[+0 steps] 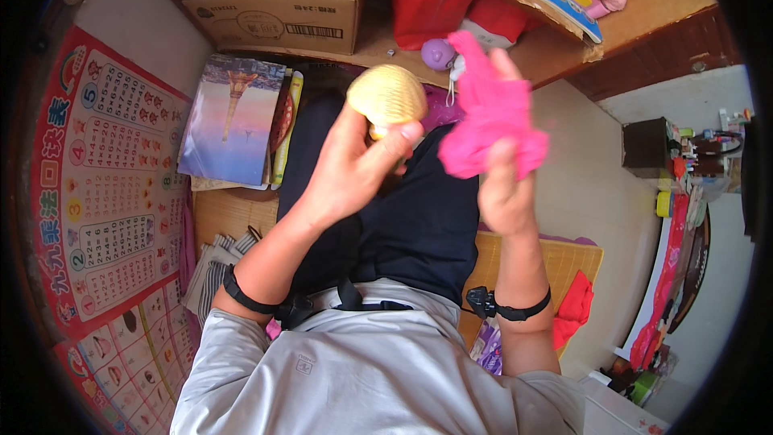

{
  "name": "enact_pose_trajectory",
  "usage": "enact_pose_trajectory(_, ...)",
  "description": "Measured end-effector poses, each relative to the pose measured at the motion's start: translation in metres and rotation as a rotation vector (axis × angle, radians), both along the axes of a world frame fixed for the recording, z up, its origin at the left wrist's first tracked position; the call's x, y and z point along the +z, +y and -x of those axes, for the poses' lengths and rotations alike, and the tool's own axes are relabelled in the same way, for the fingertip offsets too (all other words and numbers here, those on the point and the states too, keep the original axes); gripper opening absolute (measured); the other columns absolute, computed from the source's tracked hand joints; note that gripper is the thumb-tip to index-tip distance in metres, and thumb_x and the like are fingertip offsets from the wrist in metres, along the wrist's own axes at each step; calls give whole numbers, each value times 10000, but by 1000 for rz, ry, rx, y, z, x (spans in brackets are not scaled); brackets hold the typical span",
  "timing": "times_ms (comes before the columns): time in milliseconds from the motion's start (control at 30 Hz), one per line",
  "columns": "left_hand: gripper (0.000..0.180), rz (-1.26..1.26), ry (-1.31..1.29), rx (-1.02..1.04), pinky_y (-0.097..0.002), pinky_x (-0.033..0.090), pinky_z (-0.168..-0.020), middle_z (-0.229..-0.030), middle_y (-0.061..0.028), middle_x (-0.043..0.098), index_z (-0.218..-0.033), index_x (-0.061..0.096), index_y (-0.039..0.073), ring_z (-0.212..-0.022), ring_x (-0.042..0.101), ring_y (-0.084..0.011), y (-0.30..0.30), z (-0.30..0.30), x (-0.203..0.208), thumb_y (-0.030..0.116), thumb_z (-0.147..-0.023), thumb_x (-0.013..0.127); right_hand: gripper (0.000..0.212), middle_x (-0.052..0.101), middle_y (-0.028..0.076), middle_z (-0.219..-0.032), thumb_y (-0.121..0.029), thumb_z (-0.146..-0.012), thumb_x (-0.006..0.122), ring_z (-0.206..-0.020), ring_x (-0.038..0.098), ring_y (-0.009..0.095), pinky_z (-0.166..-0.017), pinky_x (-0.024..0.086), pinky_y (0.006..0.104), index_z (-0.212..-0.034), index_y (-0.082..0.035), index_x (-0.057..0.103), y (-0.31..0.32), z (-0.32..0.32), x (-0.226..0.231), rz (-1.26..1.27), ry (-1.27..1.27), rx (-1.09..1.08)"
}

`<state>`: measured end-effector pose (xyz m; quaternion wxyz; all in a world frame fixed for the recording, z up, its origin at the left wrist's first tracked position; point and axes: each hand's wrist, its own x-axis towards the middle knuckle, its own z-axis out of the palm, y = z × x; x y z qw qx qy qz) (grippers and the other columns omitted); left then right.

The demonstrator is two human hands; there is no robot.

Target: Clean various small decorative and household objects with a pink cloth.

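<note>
My left hand [350, 165] is closed around a yellow, rounded thing [386, 95] with a finely ribbed surface, like the head of a doll; its underside is hidden by my fingers. To its right, my right hand [509, 197] grips a bright pink cloth [487, 133], thin and slightly blurred, with a strip reaching up toward the shelf. Some of my right fingertips show above the cloth, and the rest lie behind it. Both things are held up over my lap [394, 225], apart from each other.
Ahead, a wooden shelf [555, 60] carries a cardboard box [270, 8], red bags [427, 4] and a purple round thing [437, 54]. Stacked books [229, 125] stand at left beside a wall chart [117, 185]. Striped cloth [213, 274] and red cloth [573, 310] lie on the seat's sides.
</note>
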<state>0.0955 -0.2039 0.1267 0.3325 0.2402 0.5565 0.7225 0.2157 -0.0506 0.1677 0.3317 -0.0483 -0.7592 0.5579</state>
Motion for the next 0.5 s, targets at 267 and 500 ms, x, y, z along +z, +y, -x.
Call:
enact_pose_trajectory(267,583,117,531,-157,-440,572,-755,-929,-219,710,-1390,492,-17,-872,731,-424,-9,-15,4,220,-924,749,283,628,122,-1158,-249,-1063,613,-1069,620,219,-952,489,351,-1208,-9,652,-10,7,17,-68,-157,177)
enact_pose_trajectory(500,573,-123,462,-322,-422,572,-796,-977,-189,736,-1397,503,17,-922,747,-382,-8,-8,2,221,-930,763,392,700,141,-1174,-283,-1141,434,-1063,686,228,-976,527,346,-1161,38,658,-7,1,7,686,-235,94)
